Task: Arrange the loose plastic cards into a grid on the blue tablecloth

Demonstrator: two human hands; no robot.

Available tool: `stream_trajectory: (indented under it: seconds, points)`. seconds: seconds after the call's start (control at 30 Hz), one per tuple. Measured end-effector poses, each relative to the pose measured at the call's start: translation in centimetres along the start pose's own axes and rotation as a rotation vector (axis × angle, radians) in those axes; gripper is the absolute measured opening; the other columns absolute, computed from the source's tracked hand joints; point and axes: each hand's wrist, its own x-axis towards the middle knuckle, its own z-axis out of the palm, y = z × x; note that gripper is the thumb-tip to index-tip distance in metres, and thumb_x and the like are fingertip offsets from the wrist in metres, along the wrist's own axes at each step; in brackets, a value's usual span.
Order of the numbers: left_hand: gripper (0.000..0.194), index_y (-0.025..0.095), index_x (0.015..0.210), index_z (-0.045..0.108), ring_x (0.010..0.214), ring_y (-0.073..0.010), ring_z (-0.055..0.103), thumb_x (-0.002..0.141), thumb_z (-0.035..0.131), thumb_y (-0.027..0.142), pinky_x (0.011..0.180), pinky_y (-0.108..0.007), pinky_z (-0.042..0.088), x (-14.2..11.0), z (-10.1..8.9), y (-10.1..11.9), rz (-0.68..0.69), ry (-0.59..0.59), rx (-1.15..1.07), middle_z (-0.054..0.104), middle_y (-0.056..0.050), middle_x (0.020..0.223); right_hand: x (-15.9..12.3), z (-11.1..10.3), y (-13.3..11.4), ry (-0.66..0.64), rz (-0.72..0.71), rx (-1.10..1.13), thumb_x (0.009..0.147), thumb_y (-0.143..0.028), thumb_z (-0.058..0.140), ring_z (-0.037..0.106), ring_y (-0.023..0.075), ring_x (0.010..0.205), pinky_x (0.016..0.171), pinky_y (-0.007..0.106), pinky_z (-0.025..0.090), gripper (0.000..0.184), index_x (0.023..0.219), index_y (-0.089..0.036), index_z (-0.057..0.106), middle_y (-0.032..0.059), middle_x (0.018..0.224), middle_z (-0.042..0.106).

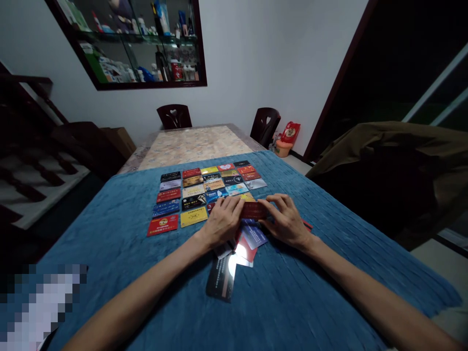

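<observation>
My left hand (222, 220) and my right hand (287, 219) meet over a dark red card (253, 210), each pinching one end of it just above the blue cloth (314, 292). Beyond the hands, several plastic cards (204, 187) lie face up in neat rows. Under and in front of my hands a loose heap of cards (244, 246) lies overlapping, and a black card (221, 279) lies nearest to me. Part of the heap is hidden by my left hand.
The blue cloth covers the near half of a long table; a pale marbled tabletop (193, 144) shows beyond it. Two dark chairs (174, 116) stand at the far end. A brown garment (395, 146) hangs over something at the right. Stairs rise at the left.
</observation>
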Motion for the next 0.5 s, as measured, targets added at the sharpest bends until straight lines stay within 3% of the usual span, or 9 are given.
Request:
stream_trajectory:
  seconds: [0.27,0.5]
  points:
    - [0.043,0.008,0.133,0.05,0.108,-0.0301,0.058,0.091,0.048,0.018,0.089,-0.043,0.047,-0.1,-1.8,-0.9,-0.029,-0.057,0.069,0.062,-0.019,0.123,1.0,0.2,-0.1,-0.047,-0.031,-0.026,0.091,-0.024,0.056,0.049,0.0295,0.104,0.086,0.045,0.047,0.051,0.141,-0.016,0.048,0.0153,0.114,0.058]
    - [0.039,0.011,0.13,0.052,0.11,-0.029,0.058,0.092,0.048,0.019,0.092,-0.043,0.046,-1.3,-3.8,-3.0,-0.114,-0.109,0.064,0.063,-0.017,0.121,4.6,1.4,-0.6,-0.081,-0.129,0.026,0.09,-0.027,0.058,0.049,0.0303,0.102,0.081,0.044,0.047,0.046,0.133,-0.012,0.053,0.0167,0.112,0.059]
